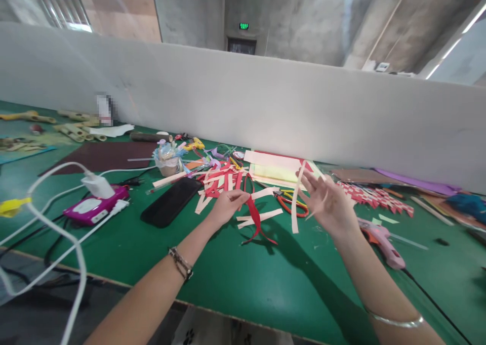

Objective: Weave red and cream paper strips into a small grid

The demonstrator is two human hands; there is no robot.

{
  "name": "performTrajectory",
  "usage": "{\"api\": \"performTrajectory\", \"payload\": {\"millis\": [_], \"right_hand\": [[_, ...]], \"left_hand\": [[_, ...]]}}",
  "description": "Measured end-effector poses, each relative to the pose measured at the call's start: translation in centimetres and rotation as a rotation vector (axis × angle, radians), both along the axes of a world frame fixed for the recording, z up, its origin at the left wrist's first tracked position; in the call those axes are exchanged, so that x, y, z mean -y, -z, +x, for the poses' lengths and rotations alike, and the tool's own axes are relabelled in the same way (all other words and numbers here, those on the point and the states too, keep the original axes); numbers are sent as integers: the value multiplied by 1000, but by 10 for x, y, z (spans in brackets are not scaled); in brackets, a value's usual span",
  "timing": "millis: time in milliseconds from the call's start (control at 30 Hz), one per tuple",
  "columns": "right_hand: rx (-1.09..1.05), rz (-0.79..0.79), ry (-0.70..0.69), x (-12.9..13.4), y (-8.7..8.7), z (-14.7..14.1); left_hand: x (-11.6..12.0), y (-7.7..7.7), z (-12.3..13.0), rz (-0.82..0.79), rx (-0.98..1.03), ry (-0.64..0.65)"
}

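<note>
My left hand [232,203] pinches a folded red paper strip [255,216] whose two thin ends hang down and spread apart above the table. At the fingertips of my right hand [328,203], a pale cream paper strip [295,211] hangs nearly upright, slightly curved. The fingers of that hand are mostly stretched out and a little blurred. Between the hands lie orange-handled pliers [290,206] and loose cream strips [266,217]. Behind my left hand is a pile of red and cream strips [222,178].
A black phone [170,202] lies left of my left hand. Farther left sit a purple power adapter [96,206] and white cables [78,244]. A pink glue gun [383,241] rests beside my right forearm. Woven red-and-white paper pieces [375,197] lie behind it, before a white partition [243,102].
</note>
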State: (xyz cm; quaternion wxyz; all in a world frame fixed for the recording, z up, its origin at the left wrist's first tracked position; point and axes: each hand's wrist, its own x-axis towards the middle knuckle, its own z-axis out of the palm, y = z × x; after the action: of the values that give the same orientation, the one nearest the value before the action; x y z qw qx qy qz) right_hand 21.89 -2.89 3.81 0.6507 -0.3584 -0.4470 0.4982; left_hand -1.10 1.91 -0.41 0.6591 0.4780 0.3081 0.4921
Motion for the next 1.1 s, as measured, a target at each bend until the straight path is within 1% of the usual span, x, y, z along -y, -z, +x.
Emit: {"api": "performTrajectory", "payload": {"millis": [67, 133, 200, 233, 267, 300, 400, 433, 467, 533, 633, 667, 733, 800, 867, 967, 1100], "right_hand": [[-112, -50, -18, -1, 0, -1], [-150, -59, 19, -3, -3, 3], [-71, -49, 67, -8, -7, 14], [20, -55, 92, -11, -8, 20], [160, -73, 115, -15, -8, 27], [368, -96, 136, -18, -7, 33], [1118, -127, 186, -30, 2, 42], [1243, -117, 205, -34, 6, 40], [1285, -103, 227, -38, 10, 35], [1324, -69, 224, -48, 19, 18], [1351, -47, 103, -65, 33, -19], [1357, -53, 83, -72, 38, -32], [1365, -89, 85, -87, 49, -54], [1363, -145, 116, -101, 60, -72], [1348, -205, 175, -112, 70, -84], [1283, -282, 254, -124, 81, -94], [1090, -366, 263, -136, 86, -96]], "left_hand": [[-2, 2, -1, -7, 14, -7], [-6, 6, -2, -28, 65, -21], [-11, 8, -5, -63, 150, -29], [-13, 8, -6, -83, 198, -27], [-15, 8, -8, -103, 246, -18], [-16, 7, -9, -120, 290, -3], [-17, 5, -12, -151, 388, 65], [-16, 4, -12, -158, 408, 89], [-16, 3, -12, -165, 423, 112], [-14, 3, -12, -186, 441, 148], [-13, 4, -11, -216, 464, 161], [-14, 4, -11, -224, 472, 156], [-15, 5, -10, -238, 487, 142], [-15, 5, -10, -254, 494, 136], [-15, 3, -9, -269, 492, 136], [-12, -1, -7, -287, 495, 126], [-10, -5, -6, -304, 507, 109]]}}
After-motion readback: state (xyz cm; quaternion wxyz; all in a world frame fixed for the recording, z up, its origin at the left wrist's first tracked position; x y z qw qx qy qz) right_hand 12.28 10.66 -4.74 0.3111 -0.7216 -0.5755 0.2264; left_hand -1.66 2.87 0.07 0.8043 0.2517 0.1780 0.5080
